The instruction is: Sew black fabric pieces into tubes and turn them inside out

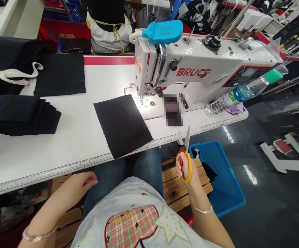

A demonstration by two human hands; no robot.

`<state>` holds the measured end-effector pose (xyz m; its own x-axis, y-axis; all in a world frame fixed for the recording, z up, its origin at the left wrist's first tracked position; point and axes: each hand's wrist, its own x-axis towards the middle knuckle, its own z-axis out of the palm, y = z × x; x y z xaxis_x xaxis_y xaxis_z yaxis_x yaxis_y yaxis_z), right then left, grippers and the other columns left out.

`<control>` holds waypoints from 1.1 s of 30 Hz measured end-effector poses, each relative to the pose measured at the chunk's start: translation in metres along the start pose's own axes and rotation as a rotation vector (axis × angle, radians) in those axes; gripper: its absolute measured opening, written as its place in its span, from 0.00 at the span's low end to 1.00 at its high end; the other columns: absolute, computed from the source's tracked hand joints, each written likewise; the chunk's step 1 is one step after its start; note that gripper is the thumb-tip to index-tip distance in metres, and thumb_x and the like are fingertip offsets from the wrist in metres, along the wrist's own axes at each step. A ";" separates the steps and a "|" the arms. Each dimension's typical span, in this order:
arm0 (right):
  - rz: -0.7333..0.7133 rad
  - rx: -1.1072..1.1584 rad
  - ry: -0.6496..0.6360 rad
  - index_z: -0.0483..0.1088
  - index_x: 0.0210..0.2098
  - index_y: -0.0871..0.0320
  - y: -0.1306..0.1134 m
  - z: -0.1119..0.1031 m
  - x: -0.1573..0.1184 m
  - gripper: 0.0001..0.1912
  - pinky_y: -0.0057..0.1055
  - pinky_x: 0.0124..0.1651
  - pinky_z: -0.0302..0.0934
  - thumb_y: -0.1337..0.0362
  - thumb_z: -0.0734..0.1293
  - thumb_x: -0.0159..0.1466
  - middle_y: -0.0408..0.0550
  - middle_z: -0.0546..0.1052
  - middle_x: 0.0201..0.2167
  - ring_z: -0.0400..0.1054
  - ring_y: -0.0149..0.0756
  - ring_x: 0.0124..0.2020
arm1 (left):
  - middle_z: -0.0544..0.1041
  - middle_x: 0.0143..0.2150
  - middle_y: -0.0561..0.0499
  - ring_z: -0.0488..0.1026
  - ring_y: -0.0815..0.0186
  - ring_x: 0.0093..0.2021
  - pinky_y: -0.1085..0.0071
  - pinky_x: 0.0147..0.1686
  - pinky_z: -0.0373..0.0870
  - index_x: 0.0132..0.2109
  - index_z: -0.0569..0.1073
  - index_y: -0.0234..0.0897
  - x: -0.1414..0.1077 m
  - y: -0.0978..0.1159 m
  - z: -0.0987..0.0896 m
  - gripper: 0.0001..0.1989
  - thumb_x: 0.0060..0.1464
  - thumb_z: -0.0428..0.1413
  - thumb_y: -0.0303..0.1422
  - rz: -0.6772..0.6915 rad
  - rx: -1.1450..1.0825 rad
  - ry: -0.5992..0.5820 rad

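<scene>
My right hand is wrapped round the handles of yellow and red scissors, held beside the table's front edge with the blades pointing up and away. My left hand hangs over my lap with its fingers curled; whether it holds anything is hidden. A black fabric piece lies on the white table, one corner over the front edge, in front of the sewing machine. Another black fabric piece lies flat at the back left. Near it is a stack of black pieces.
A plastic bottle lies against the machine's right side. Small black tools and a blurred dark item are under the machine's arm. A blue bin stands on the floor at the right, beside a wooden slatted seat.
</scene>
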<state>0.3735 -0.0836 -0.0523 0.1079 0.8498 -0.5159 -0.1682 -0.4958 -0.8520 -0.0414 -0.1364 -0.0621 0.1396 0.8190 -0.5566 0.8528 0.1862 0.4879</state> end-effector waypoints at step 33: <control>-0.332 -1.114 0.530 0.69 0.26 0.56 -0.117 -0.051 0.090 0.19 0.33 0.31 0.59 0.46 0.67 0.56 0.46 0.71 0.18 0.66 0.41 0.24 | 0.76 0.44 0.47 0.73 0.57 0.46 0.57 0.48 0.71 0.45 0.71 0.40 0.025 0.073 -0.030 0.08 0.62 0.52 0.37 0.369 0.134 0.812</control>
<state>0.4527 0.0422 -0.0037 0.4054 0.9140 -0.0180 0.8231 -0.3735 -0.4278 0.0090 -0.0861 -0.0203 0.0612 0.9546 0.2914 0.8829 -0.1880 0.4302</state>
